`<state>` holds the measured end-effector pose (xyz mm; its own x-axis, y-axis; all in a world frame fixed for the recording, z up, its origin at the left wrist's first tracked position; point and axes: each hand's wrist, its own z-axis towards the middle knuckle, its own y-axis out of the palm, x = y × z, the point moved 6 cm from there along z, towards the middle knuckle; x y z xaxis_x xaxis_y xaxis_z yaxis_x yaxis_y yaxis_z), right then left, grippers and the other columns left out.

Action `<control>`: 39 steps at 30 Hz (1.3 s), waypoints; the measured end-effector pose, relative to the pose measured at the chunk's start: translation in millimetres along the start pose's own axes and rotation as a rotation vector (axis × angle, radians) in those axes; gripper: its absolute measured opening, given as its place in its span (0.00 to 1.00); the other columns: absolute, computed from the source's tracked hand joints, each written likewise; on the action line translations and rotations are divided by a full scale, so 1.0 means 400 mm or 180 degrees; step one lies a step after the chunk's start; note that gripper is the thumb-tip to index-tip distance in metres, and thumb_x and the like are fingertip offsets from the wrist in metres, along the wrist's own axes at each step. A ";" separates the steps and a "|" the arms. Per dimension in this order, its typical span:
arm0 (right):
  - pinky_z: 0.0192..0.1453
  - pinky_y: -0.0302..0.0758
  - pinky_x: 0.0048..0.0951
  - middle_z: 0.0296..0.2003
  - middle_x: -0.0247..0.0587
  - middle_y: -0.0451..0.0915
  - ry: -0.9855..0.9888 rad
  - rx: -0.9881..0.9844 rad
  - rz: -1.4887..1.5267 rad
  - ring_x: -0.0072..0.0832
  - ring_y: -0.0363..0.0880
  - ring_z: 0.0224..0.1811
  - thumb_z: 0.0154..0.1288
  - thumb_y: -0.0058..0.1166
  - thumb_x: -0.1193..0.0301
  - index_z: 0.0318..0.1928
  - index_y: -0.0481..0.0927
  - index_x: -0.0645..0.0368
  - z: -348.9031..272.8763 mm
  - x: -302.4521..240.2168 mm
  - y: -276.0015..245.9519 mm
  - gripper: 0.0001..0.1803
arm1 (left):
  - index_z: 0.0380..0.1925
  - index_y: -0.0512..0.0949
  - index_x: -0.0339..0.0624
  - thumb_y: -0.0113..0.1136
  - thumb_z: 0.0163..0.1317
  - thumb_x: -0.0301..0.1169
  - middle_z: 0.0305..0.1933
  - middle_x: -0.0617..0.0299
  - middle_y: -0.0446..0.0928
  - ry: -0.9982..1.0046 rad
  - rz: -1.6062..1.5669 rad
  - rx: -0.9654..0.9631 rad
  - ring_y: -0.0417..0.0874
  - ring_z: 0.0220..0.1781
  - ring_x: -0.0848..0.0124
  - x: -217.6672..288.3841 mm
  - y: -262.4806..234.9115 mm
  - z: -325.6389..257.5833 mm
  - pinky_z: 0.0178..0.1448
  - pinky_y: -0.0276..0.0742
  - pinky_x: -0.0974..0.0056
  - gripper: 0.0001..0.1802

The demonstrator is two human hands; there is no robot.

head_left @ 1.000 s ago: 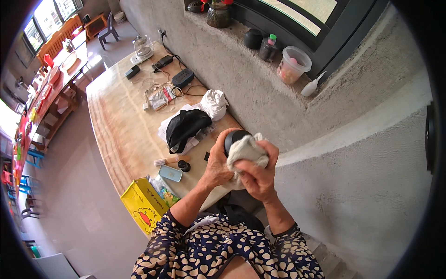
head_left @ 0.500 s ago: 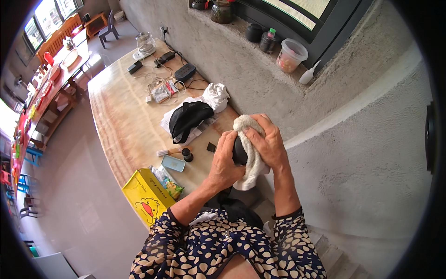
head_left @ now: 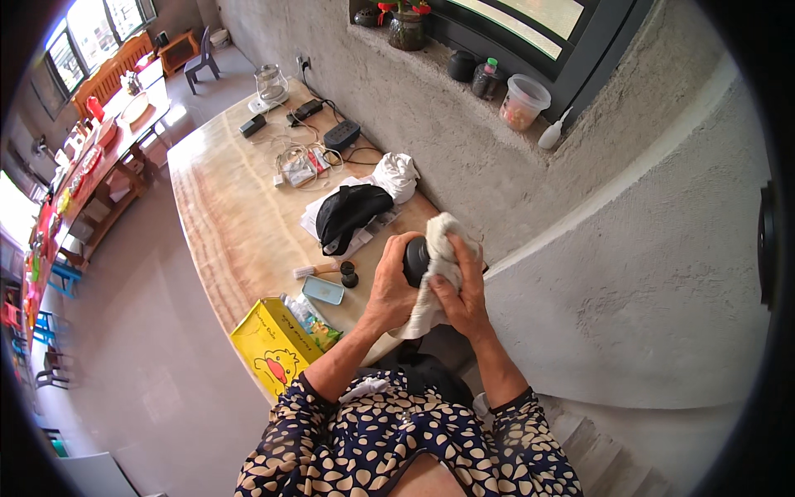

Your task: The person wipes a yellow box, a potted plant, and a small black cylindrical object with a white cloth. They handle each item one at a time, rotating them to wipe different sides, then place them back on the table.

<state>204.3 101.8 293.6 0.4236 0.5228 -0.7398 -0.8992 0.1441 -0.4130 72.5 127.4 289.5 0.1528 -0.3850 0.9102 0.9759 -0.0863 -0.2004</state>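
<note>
My left hand (head_left: pixel 389 290) is wrapped round a smooth, dark, rounded object (head_left: pixel 413 262), whose kind I cannot make out. A cream-white cloth (head_left: pixel 442 242) lies against its right side, and my right hand (head_left: pixel 466 295) grips the cloth and presses it on the object. Both hands are above the near right edge of the marbled table (head_left: pixel 224 224). Left of them on the table are a small black round piece (head_left: pixel 349 275), a brush (head_left: pixel 317 269) with a wooden handle and a light-blue shallow tray (head_left: pixel 322 291).
A yellow box (head_left: pixel 277 344) with a duck picture and a green-and-white packet (head_left: pixel 315 321) stand near the table's front. Farther back are a black pouch (head_left: pixel 352 215), a white cloth bundle (head_left: pixel 397 176), cables with a power strip (head_left: pixel 342 134), and a glass kettle (head_left: pixel 270 87). A rough wall borders the right.
My right hand and the cloth have shifted on the dark object, showing more of its top. The view has moved slightly, and the small black square on the table is now hidden.
</note>
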 end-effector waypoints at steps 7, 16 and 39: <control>0.54 0.71 0.25 0.51 0.39 0.74 0.1130 0.0681 0.1675 0.25 0.74 0.50 0.64 0.56 0.70 0.62 0.65 0.61 -0.060 0.014 -0.048 0.27 | 0.53 0.69 0.39 0.74 0.42 0.31 0.48 0.58 0.74 -0.1010 -0.1012 -0.0511 0.75 0.49 0.73 -0.003 -0.011 -0.030 0.55 0.72 0.66 0.36; 0.54 0.67 0.22 0.51 0.34 0.68 0.1044 0.0387 0.1808 0.20 0.67 0.49 0.70 0.49 0.66 0.63 0.62 0.60 -0.047 -0.061 0.051 0.25 | 0.56 0.66 0.41 0.75 0.43 0.29 0.47 0.62 0.74 -0.0565 -0.1585 -0.0327 0.74 0.48 0.75 -0.010 -0.026 -0.081 0.54 0.72 0.68 0.39; 0.66 0.59 0.33 0.60 0.45 0.61 0.0794 0.0962 0.1263 0.32 0.62 0.61 0.69 0.44 0.70 0.64 0.61 0.64 -0.114 0.000 0.004 0.25 | 0.66 0.58 0.53 0.65 0.50 0.31 0.57 0.57 0.64 -0.1675 -0.2822 -0.0901 0.70 0.56 0.66 0.002 0.048 -0.120 0.62 0.67 0.64 0.42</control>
<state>208.0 63.7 268.7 0.0261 0.3767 -0.9260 -0.9708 0.2305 0.0665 83.9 81.5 269.0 -0.4796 0.3589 0.8007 0.7104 -0.3769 0.5944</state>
